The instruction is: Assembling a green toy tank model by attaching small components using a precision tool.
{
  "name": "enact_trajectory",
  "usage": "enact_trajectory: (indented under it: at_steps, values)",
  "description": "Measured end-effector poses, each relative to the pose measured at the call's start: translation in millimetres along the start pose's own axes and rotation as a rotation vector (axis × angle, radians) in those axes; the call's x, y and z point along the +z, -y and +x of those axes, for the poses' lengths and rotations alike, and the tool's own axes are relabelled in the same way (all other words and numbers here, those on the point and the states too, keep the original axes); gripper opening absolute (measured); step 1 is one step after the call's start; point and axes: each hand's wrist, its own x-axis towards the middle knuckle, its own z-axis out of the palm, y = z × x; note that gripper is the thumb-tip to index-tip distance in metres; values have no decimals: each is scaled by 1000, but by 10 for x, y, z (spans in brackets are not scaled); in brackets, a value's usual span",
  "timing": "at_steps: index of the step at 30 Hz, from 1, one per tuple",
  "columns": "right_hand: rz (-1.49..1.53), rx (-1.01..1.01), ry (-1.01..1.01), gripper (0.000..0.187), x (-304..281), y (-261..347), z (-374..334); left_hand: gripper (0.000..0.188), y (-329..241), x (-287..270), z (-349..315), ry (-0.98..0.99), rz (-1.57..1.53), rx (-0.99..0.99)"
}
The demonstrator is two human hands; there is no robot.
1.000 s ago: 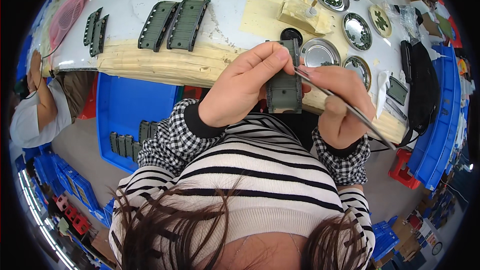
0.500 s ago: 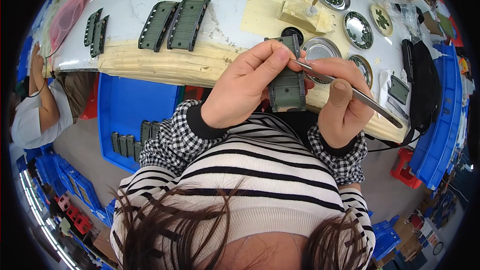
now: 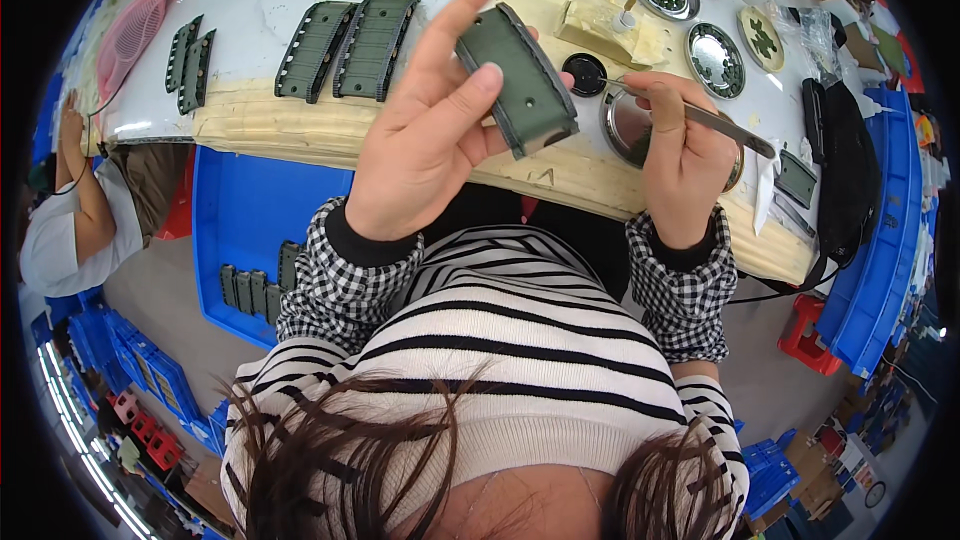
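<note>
My left hand (image 3: 420, 130) grips a dark green tracked model hull (image 3: 520, 80), tilted, with its flat face and a small round hole toward me. The thumb presses on its near edge while the index finger sticks out past it. In my right hand (image 3: 685, 155) is a pair of metal tweezers (image 3: 728, 127), held between thumb and fingers. The tips of the tweezers point left, close to a small round black dish (image 3: 584, 74). Partly behind the right hand lies a shiny round metal dish (image 3: 625, 125). Whether the tips hold anything is too small to tell.
Green hull pieces (image 3: 372, 48) stand on the white table at the left. Metal dishes (image 3: 715, 60) of small green parts sit at the right, near a bottle in a yellow foam block (image 3: 610, 30). A blue bin (image 3: 270, 180) is below the table edge. A person (image 3: 85, 210) is at far left.
My hands have moved apart. The left carried the green hull up and left and tilted it. The right drew the tweezers away from the hull, their tips now by the black dish.
</note>
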Motion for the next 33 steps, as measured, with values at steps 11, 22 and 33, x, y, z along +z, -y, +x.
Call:
enact_trajectory:
  at_steps: [11, 22, 33]
  values:
    - [-187, -124, 44, 13, 54, -64, 52, 58, 62, -40, -26, -145, -14, 32]
    - [243, -166, 71, 18, -81, 433, -80, 47, 92, 32, 25, -215, -203, 27]
    - [377, -146, 101, 18, 65, 461, -167, 45, 139, 113, 20, -204, -231, 82]
